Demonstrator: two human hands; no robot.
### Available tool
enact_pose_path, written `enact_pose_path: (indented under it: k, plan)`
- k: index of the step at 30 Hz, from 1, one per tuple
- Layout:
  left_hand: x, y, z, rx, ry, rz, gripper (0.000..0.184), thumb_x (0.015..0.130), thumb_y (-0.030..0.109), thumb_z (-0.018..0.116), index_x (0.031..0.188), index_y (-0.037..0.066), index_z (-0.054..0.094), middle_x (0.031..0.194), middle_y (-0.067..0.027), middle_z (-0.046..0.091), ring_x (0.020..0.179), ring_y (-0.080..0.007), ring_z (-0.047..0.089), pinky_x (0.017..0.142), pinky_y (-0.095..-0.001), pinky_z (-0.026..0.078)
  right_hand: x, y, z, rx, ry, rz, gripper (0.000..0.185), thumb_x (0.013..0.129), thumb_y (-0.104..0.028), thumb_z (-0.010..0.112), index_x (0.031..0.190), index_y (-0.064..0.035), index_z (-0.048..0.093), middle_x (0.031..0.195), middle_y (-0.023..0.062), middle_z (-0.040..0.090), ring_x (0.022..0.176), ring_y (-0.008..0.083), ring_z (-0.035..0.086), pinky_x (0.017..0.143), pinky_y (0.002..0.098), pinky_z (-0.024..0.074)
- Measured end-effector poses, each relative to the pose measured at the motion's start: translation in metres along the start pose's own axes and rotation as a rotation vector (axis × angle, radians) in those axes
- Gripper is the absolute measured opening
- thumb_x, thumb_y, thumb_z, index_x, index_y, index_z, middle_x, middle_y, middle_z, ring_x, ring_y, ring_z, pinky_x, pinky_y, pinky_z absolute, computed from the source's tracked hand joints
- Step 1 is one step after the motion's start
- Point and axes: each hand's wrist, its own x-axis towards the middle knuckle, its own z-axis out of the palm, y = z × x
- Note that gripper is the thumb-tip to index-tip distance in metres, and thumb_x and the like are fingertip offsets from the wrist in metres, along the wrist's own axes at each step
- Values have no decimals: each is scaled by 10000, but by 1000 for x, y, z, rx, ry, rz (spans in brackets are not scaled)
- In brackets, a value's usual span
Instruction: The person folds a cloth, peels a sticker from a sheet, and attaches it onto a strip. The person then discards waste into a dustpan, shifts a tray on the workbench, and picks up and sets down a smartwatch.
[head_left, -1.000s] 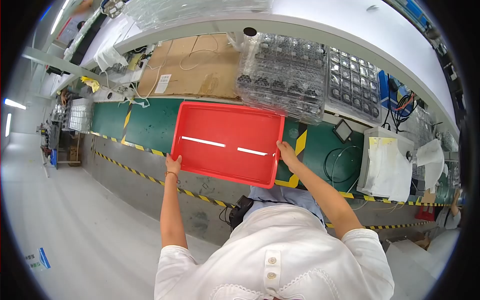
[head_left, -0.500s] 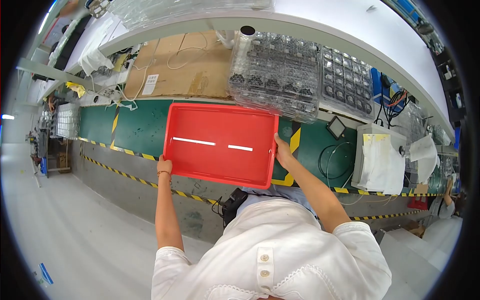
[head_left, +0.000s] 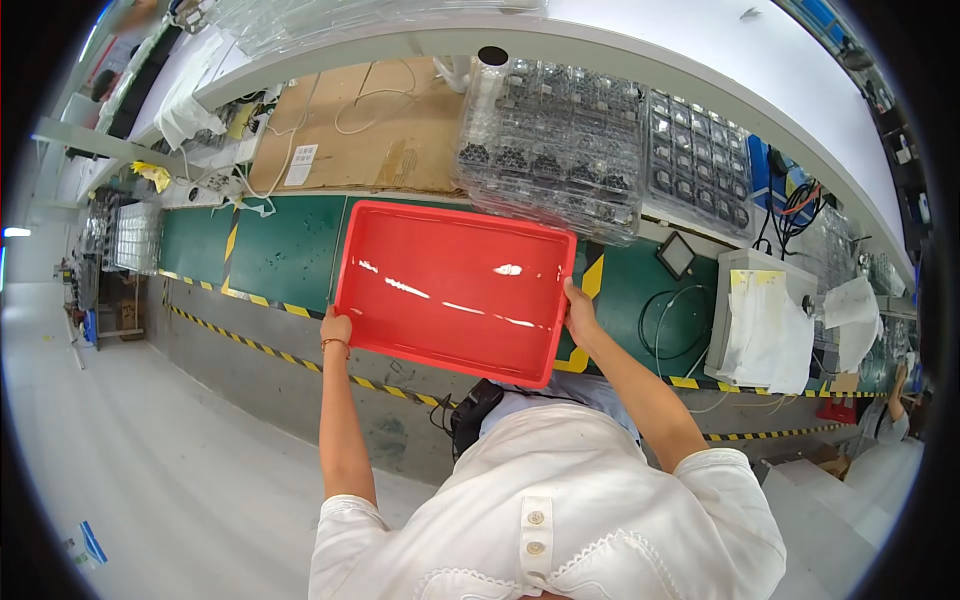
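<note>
We see a green bench [head_left: 285,240] edged with yellow-and-black tape [head_left: 290,309]. At its back we find a flat cardboard sheet [head_left: 350,135] with a white label [head_left: 300,165] and, to the right of it, stacked clear plastic trays [head_left: 550,150]. Farther right we spot a grey box [head_left: 721,320] with white paper [head_left: 785,335] on it, while a white shelf [head_left: 660,35] runs above. A blue strip [head_left: 93,543] lies on the floor [head_left: 200,480] at lower left

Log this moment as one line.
left hand: grip on red tray, near-left corner | right hand: grip on right side | tray touching green bench: cannot tell | beyond: cardboard, stacked clear trays
</note>
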Motion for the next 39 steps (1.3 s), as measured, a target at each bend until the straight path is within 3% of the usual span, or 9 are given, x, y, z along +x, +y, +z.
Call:
enact_pose_path:
  k: [5,8,10,14,16,39]
  plan:
    - [-23,15,3,-88,-18,-12,507,693,105,391,1192,52,457,1113,-214,523,1046,-359,490,876,-371,395,3,4,-16,5,14,-21,389,883,-402,424,975,-42,538,846,37,585,686,124,551,612,266,457]
    - [-33,20,7,33,-1,42,506,689,104,393,1187,45,460,1109,-216,525,1047,-361,487,878,-370,393,-5,-2,-21,15,29,-18,390,885,-404,417,970,-44,540,837,37,585,679,124,548,601,264,455]
    - [-31,17,15,-31,18,10,505,688,98,394,1186,42,459,1103,-217,529,1048,-358,489,878,-364,393,-4,-4,-30,-8,8,-10,423,881,-399,420,1061,-24,497,1003,97,576,865,187,574,764,335,476]
    - [-52,29,19,88,34,77,505,686,94,397,1184,42,459,1091,-219,535,1038,-358,496,875,-368,395,-6,-10,-43,-76,34,26,429,881,-401,418,1064,-21,496,1007,104,575,856,190,577,746,332,482]
    - [-57,30,20,13,47,107,504,683,100,405,1180,42,461,1078,-222,539,1020,-363,505,865,-379,401,-13,-13,-41,12,42,-17,386,887,-390,416,970,-32,535,893,67,593,779,146,576,675,284,478]
    - [-125,61,65,118,48,147,477,694,182,449,1147,33,472,1025,-290,527,972,-417,501,838,-437,408,-24,-48,-110,-24,14,-43,416,892,-383,401,1074,-25,510,1014,80,582,885,169,574,764,314,473]
